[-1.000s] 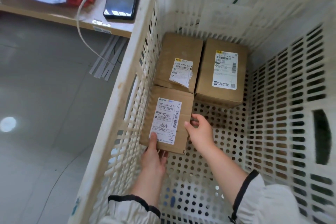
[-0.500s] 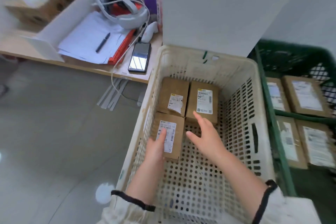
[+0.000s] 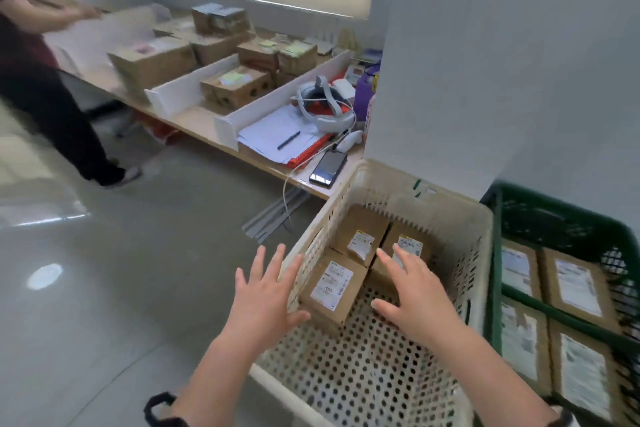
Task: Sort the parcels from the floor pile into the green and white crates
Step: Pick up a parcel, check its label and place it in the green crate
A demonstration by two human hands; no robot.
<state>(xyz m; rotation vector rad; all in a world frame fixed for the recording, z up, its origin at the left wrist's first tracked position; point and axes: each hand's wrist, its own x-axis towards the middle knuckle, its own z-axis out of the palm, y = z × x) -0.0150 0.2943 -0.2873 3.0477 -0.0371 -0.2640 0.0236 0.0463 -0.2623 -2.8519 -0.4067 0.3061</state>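
White plastic, full of holes: the one white crate (image 3: 474, 270) sits in front of me on the floor, with one green crate (image 3: 493, 288) touching its right side. Far left, one long wooden table (image 3: 194, 118) carries cardboard boxes and white dividers, and one person (image 3: 31, 73) stands at its far left end.

Three parcels lie flat in the white crate, labels up, all packed into its far left corner. Two sit side by side against the far wall, the left one (image 3: 360, 236) and the right one (image 3: 415, 239). The third (image 3: 332, 284) is just nearer than the left one, along the left wall. In the green crate I count four parcels (image 3: 575, 281) in view, laid two by two.

My left hand (image 3: 266, 298) is spread wide and holds nothing, over the white crate's left rim beside the near parcel. I cannot tell whether it touches either. My right hand (image 3: 419, 298) is also spread and empty, above the crate floor to the right of that parcel.

On the table's near end lie one headset (image 3: 325, 107), one stack of papers (image 3: 273, 135), one phone (image 3: 328, 168) and one pen (image 3: 288, 140).
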